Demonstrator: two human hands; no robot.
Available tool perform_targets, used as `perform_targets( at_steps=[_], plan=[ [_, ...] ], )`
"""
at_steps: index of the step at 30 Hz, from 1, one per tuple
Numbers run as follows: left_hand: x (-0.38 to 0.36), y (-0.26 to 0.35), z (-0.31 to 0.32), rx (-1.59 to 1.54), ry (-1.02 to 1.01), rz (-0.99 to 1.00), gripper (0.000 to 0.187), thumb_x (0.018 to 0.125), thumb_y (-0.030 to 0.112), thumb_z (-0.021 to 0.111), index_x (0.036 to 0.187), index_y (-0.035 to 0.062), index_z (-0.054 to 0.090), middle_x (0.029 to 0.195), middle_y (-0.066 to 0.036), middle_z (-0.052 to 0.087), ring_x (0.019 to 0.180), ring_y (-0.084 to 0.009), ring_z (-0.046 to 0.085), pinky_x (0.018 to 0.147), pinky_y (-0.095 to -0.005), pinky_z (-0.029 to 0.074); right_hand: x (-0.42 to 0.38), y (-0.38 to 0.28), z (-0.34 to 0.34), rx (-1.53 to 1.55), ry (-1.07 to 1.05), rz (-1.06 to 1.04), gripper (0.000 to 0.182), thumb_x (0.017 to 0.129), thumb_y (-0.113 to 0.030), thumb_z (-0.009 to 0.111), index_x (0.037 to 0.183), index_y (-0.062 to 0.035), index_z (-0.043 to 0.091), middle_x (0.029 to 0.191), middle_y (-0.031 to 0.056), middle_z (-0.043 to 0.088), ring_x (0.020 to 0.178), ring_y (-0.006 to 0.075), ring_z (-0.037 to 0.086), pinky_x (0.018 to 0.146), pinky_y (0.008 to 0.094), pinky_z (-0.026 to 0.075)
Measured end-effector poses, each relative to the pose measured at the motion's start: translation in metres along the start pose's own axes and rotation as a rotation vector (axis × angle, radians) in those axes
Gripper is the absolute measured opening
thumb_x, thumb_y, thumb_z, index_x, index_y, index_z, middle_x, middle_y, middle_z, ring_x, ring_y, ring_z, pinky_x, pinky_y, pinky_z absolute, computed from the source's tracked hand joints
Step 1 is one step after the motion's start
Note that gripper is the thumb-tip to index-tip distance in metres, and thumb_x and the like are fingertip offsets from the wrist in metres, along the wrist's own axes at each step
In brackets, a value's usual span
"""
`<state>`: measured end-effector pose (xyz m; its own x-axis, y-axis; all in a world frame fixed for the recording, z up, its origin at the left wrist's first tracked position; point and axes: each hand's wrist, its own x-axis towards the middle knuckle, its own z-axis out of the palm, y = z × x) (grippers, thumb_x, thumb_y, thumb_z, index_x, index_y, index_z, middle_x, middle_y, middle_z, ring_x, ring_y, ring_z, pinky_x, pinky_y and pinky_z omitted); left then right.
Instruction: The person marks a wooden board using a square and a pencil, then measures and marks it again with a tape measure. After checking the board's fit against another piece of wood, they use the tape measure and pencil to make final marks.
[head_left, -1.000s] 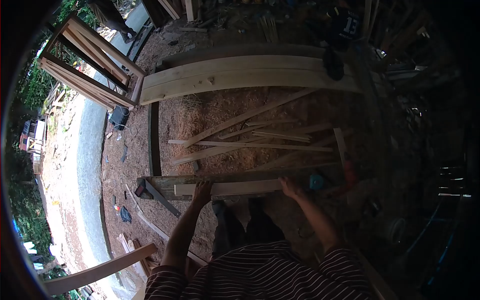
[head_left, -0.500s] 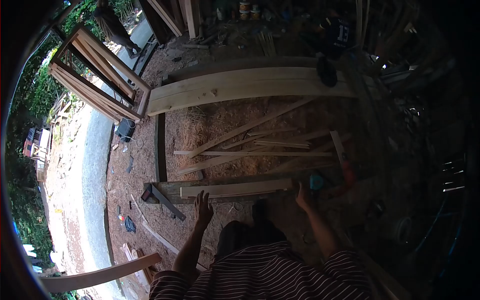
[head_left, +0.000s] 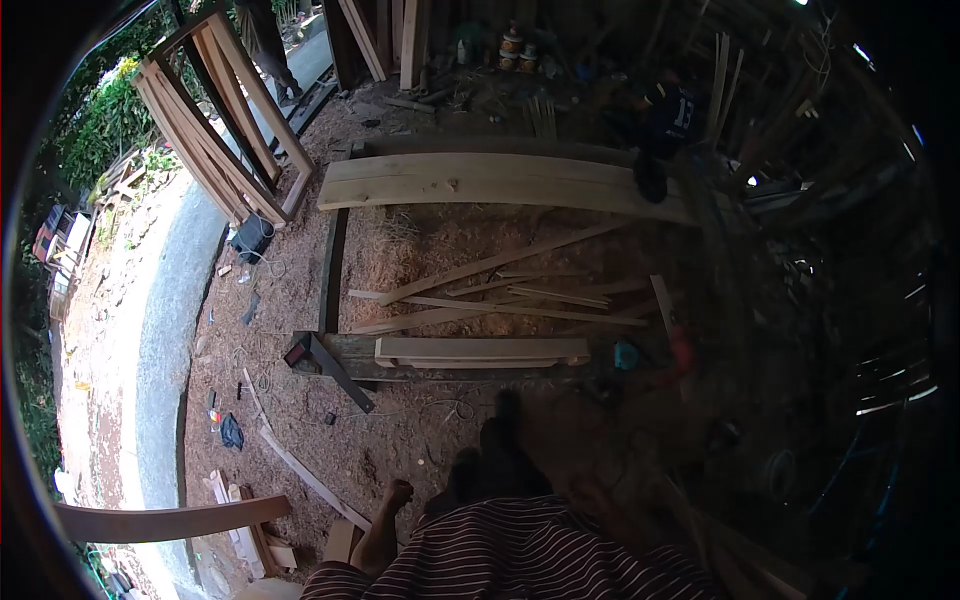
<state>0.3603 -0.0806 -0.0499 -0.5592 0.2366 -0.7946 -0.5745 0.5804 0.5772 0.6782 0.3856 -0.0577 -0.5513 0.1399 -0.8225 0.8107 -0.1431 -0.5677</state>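
My left hand (head_left: 398, 492) is low beside my body, its fingers curled in, with nothing visible in them. My right hand (head_left: 590, 492) is a dark, blurred shape near my striped shirt, and its fingers cannot be made out. Both are apart from the short wooden boards (head_left: 482, 350), which lie together along a dark beam (head_left: 350, 347) in front of me. A handsaw (head_left: 338, 372) rests across the beam's left end. Toward its right end are a teal power tool (head_left: 626, 355) and a red tool (head_left: 682, 346).
Beyond the beam, thin wooden strips (head_left: 500, 263) lie on the shavings. A wide plank (head_left: 480, 183) spans the far side. A wooden frame (head_left: 215, 125) leans at the left. A curved board (head_left: 180, 520) juts in at lower left. Another person (head_left: 672, 112) is at the far right.
Both hands have left the ends of the short boards and drawn back toward my body. The left fingers, spread before, are now curled. My view has shifted, and the boards lie on the beam.
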Motion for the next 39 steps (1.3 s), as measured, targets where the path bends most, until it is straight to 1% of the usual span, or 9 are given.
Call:
perform_targets(
  at_steps=[2, 5, 13, 17, 23, 26, 34, 37, 39],
  plan=[
    [-0.011, -0.023, -0.006, 0.220, -0.036, -0.187, 0.031, 0.079, 0.026, 0.063, 0.098, 0.0015, 0.064, 0.068, -0.011, 0.065, 0.060, -0.0182, 0.064, 0.056, -0.0318, 0.050, -0.011, 0.003, 0.008, -0.017, 0.021, 0.033, 0.029, 0.088, -0.027, 0.057, 0.107, -0.0055, 0.058, 0.088, 0.0072, 0.065, 0.069, 0.0175, 0.062, 0.055, 0.0333, 0.051],
    [-0.026, -0.038, -0.018, 0.316, -0.090, -0.240, 0.031, 0.079, 0.023, 0.063, 0.101, 0.0010, 0.062, 0.072, -0.011, 0.065, 0.062, -0.0181, 0.064, 0.055, -0.0309, 0.050, -0.015, 0.000, 0.017, -0.044, 0.079, 0.011, 0.028, 0.088, -0.027, 0.057, 0.106, -0.0054, 0.058, 0.088, 0.0078, 0.066, 0.067, 0.0183, 0.063, 0.054, 0.0338, 0.051],
    [-0.040, -0.002, 0.000, 0.193, -0.029, 0.023, 0.033, 0.080, 0.022, 0.062, 0.104, 0.0010, 0.061, 0.077, -0.012, 0.066, 0.064, -0.0186, 0.065, 0.056, -0.0303, 0.050, -0.020, -0.070, 0.037, -0.300, 0.254, 0.067, 0.027, 0.085, -0.023, 0.058, 0.106, -0.0052, 0.057, 0.086, 0.0093, 0.066, 0.064, 0.0192, 0.063, 0.052, 0.0335, 0.050],
    [-0.041, 0.017, 0.018, 0.139, 0.075, 0.115, 0.035, 0.081, 0.026, 0.060, 0.107, 0.0015, 0.061, 0.081, -0.013, 0.068, 0.069, -0.0203, 0.067, 0.060, -0.0313, 0.051, -0.019, -0.102, 0.039, -0.304, 0.207, 0.035, 0.025, 0.085, -0.022, 0.059, 0.103, -0.0051, 0.058, 0.084, 0.0093, 0.066, 0.064, 0.0187, 0.063, 0.052, 0.0334, 0.050],
    [-0.080, 0.034, 0.040, 0.016, 0.129, 0.137, 0.037, 0.082, 0.026, 0.060, 0.109, 0.0009, 0.060, 0.082, -0.013, 0.068, 0.069, -0.0191, 0.066, 0.063, -0.0314, 0.051, 0.011, -0.090, 0.022, -0.235, 0.176, -0.064, 0.018, 0.084, -0.019, 0.061, 0.094, -0.0042, 0.060, 0.081, 0.0095, 0.065, 0.066, 0.0188, 0.063, 0.055, 0.0331, 0.051],
    [-0.086, -0.001, 0.039, 0.079, 0.080, 0.042, 0.041, 0.082, 0.024, 0.064, 0.113, -0.0017, 0.056, 0.091, -0.014, 0.067, 0.073, -0.0209, 0.066, 0.065, -0.0324, 0.052, 0.023, -0.078, 0.017, -0.269, 0.171, -0.122, 0.018, 0.083, -0.017, 0.063, 0.093, -0.0025, 0.060, 0.080, 0.0103, 0.065, 0.068, 0.0189, 0.064, 0.056, 0.0334, 0.052],
    [-0.123, -0.027, 0.036, 0.112, 0.169, -0.044, 0.037, 0.080, 0.024, 0.065, 0.108, 0.0003, 0.058, 0.083, -0.013, 0.066, 0.068, -0.0201, 0.065, 0.058, -0.0325, 0.051, 0.072, -0.010, -0.008, -0.490, 0.140, -0.129, 0.018, 0.080, -0.017, 0.062, 0.085, 0.0010, 0.065, 0.073, 0.0115, 0.066, 0.060, 0.0194, 0.063, 0.054, 0.0335, 0.052],
    [-0.121, -0.021, 0.028, 0.079, 0.204, -0.043, 0.036, 0.079, 0.024, 0.066, 0.106, 0.0008, 0.059, 0.080, -0.013, 0.066, 0.067, -0.0199, 0.065, 0.058, -0.0324, 0.051, 0.071, -0.025, -0.011, -0.463, 0.019, -0.083, 0.020, 0.080, -0.018, 0.063, 0.084, 0.0005, 0.066, 0.072, 0.0106, 0.065, 0.058, 0.0183, 0.062, 0.054, 0.0337, 0.051],
    [-0.112, -0.010, 0.017, 0.063, 0.217, -0.025, 0.035, 0.079, 0.024, 0.066, 0.105, 0.0011, 0.060, 0.079, -0.012, 0.066, 0.066, -0.0198, 0.065, 0.058, -0.0324, 0.051, 0.076, -0.036, -0.003, -0.451, 0.071, -0.133, 0.019, 0.080, -0.019, 0.063, 0.083, 0.0000, 0.067, 0.072, 0.0102, 0.065, 0.058, 0.0179, 0.061, 0.054, 0.0341, 0.051]
  ],
)
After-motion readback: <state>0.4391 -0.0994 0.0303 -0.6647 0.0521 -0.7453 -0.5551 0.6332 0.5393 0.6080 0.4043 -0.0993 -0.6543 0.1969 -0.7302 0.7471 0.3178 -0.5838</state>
